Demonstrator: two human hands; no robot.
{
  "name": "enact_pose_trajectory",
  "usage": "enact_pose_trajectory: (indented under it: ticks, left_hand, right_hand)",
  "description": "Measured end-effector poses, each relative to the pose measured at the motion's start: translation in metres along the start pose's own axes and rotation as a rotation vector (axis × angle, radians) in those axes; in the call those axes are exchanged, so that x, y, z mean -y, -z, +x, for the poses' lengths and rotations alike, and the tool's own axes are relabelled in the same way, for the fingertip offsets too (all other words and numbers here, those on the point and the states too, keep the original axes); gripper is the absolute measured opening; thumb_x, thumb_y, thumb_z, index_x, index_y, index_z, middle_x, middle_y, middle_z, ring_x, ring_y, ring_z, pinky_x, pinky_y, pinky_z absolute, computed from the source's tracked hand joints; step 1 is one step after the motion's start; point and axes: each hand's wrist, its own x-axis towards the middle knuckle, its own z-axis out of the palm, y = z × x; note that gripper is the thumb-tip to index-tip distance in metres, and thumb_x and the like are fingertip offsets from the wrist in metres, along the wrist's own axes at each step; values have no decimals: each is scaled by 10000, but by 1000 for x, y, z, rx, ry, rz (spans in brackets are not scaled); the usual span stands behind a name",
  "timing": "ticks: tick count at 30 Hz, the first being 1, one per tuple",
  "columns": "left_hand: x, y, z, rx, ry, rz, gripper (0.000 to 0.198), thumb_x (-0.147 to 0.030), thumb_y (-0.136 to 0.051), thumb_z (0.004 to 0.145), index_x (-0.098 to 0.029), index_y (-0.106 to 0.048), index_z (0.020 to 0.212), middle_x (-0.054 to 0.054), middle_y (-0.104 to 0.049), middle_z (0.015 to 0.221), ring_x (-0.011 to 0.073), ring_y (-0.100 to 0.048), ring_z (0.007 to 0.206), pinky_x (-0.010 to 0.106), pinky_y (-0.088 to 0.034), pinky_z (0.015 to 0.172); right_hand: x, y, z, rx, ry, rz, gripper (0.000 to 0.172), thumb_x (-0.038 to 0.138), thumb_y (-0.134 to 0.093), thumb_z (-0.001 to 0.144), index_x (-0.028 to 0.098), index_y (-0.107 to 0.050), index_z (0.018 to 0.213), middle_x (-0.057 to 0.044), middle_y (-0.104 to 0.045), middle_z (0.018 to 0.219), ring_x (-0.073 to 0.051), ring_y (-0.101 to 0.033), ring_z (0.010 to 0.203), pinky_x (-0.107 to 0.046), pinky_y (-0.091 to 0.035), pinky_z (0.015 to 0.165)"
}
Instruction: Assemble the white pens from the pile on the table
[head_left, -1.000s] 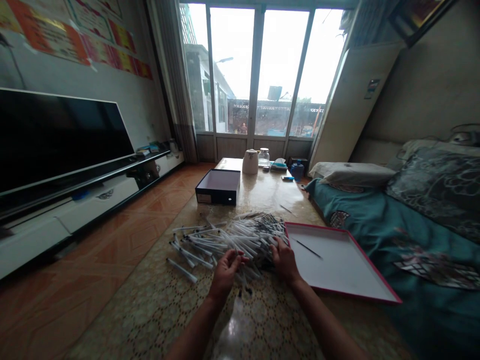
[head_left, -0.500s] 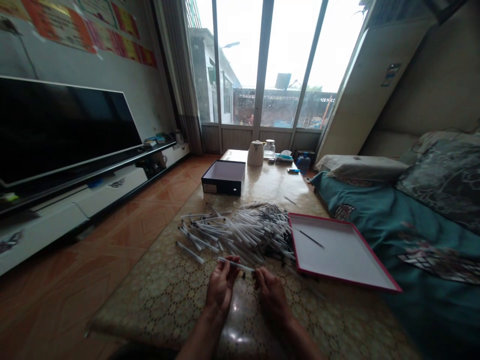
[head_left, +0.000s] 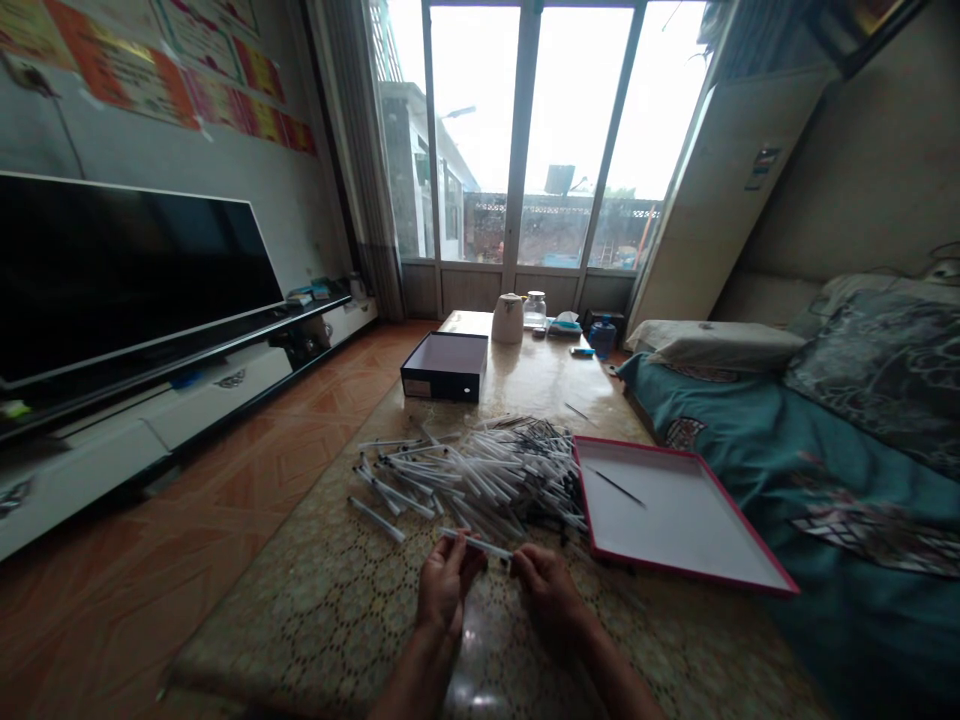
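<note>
A thin whitish, see-through tube, like a pen barrel (head_left: 486,546), is stretched between my two hands just above the table. My left hand (head_left: 446,582) pinches its left part between thumb and fingers. The fingers of my right hand (head_left: 546,580) close on its right end and hide that tip. A small dark piece shows beneath the tube near my right fingertips; I cannot tell whether it lies on the table. Beyond my hands spreads a heap of similar pen barrels (head_left: 480,470), many with black ends.
To the right lies a shallow red-rimmed box lid (head_left: 686,505) with one thin dark refill (head_left: 619,487) in it. A dark box (head_left: 442,385) stands behind the heap. Farther back are a kettle (head_left: 508,320), a glass jar (head_left: 535,308) and a tissue pack (head_left: 565,324). A sofa (head_left: 720,440) flanks the table.
The view has tilted up slightly, so the table things sit lower. Both hands still hold the tube, with only a small shift of the right hand's fingers.
</note>
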Motion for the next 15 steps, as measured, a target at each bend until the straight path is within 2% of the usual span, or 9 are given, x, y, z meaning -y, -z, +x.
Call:
enact_pose_trajectory:
  ticks: [6,11,13,15]
  left_hand:
    - [3,-3,1,-34,-23,27,41,-95,-606,746,-126,-590,768,41,-671,673,135,-656,605,240,-540,592]
    - [4,-5,1,-45,-44,22,35,-89,-598,753,-123,-590,760,39,-669,669,133,-658,611,237,-545,597]
    - [4,-4,1,-41,-54,17,34,-91,-597,755,-121,-590,768,42,-671,675,133,-658,618,238,-546,603]
    - [5,-3,1,-33,-57,9,29,-97,-598,756,-120,-589,772,43,-672,681,131,-658,622,241,-546,612]
  right_hand:
    - [1,0,-4,-34,-36,8,332,445,-479,814,170,-583,659,18,-545,544,-127,-510,528,-210,-386,501]
    - [5,-4,-10,-140,5,17,264,414,-528,800,171,-630,787,-22,-634,682,-161,-581,637,-231,-435,595]
    - [5,-6,-11,-192,24,4,278,410,-544,794,169,-623,909,-33,-647,745,-166,-588,660,-238,-442,613]
    - [4,-8,-11,-242,50,-43,284,410,-493,830,171,-610,930,-41,-641,772,-164,-583,677,-239,-435,627]
